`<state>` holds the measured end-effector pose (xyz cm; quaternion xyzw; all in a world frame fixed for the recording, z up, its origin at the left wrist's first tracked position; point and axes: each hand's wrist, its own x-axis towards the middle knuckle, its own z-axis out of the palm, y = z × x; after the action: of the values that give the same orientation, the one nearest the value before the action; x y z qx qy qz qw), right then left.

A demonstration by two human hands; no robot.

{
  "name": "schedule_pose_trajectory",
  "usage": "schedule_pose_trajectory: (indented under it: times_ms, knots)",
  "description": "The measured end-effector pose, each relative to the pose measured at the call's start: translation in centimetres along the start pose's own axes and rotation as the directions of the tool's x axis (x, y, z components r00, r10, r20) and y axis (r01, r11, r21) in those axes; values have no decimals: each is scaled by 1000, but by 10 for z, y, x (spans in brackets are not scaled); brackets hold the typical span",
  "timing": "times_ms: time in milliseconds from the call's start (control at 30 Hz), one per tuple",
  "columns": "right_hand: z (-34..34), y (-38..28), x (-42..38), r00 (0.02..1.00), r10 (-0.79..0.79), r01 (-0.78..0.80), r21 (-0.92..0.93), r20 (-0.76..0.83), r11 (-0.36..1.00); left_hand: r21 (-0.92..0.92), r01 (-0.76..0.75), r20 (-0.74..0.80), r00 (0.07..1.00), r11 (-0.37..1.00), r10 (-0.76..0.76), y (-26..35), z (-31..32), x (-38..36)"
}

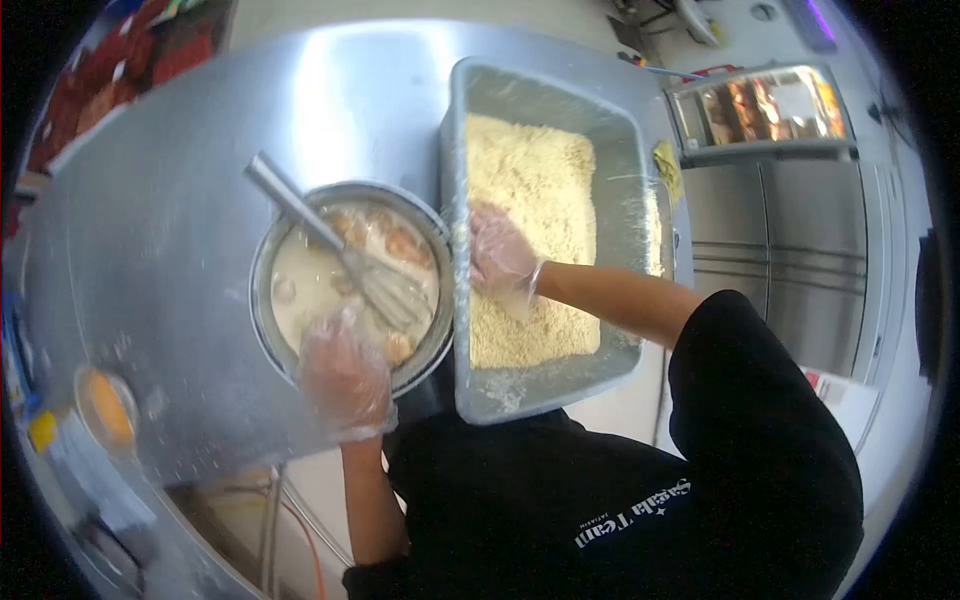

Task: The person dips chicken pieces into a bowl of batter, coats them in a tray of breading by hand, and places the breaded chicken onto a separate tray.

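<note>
- Black short-sleeved shirt (620, 500) with white lettering lies nearest the head camera, its sleeves ending above two bare forearms (620, 305).
- Left hand (345, 370), in a clear, loose plastic glove (368, 415), is at the near edge of a round metal bowl (444, 322), its fingers over the contents; whether it grips something cannot be told.
- Milky, off-white liquid (298, 265) fills much of the bowl, with orange-pink pieces of food (405, 246) partly sunk in it.
- Silver metal whisk (325, 230) leans in the bowl, its wires in the liquid and its handle slanting out over the rim.
- Right hand (498, 248), also in a clear plastic glove, reaches into a deep rectangular grey plastic tub (618, 200) just beside the bowl; its fingers are at the pale yellow, crumbly coating (535, 170), and their grip cannot be told.
- Coating covers much of the tub's floor and dusts its walls.
- Brushed stainless-steel worktop (180, 250) carries both vessels, plus a small round container with orange contents (107, 408) well apart at the left.
- Yellow cloth (667, 170) lies past the tub's far side; beyond stands a stainless-steel cabinet (790, 240).
</note>
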<state>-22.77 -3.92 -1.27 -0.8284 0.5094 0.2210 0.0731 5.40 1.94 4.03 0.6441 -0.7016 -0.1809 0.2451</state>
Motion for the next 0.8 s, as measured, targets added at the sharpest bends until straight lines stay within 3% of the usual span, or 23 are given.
schedule_pose_trajectory:
  times_ms: [100,133,233,267,367,400,500,533,633,733,800]
  knots:
    - [-1,29,13,989,-145,149,272,-37,951,-25,-67,-59,996,997,65,-2,1,9]
    - [2,42,20,965,-237,253,161,-112,954,38,-71,-72,995,997,73,-4,4,8]
    - [4,48,23,959,-266,275,92,-99,957,133,-27,-69,997,991,36,2,7,4]
    - [3,47,22,964,-246,260,167,-101,951,161,-11,-20,1000,987,15,1,0,-8]
    - [0,32,12,977,-169,190,168,-132,967,187,1,-28,1000,982,4,-1,9,3]
    - [-12,18,1,994,-69,89,259,-85,962,177,-10,-9,1000,984,12,-1,7,3]
    - [19,-12,-10,931,60,53,294,-361,955,112,37,84,995,993,-46,4,-1,3]
    - [9,-9,-13,977,76,-11,310,-200,951,85,64,112,991,994,-74,7,-1,6]
    - [16,-7,-11,950,97,-10,282,-297,959,234,-19,46,999,972,8,-1,6,-3]
    - [-13,10,0,992,-18,48,232,-127,972,139,-44,47,998,989,38,-9,8,-4]
    - [-21,34,-2,971,140,-25,504,-192,864,146,-67,49,997,987,60,-6,6,-3]
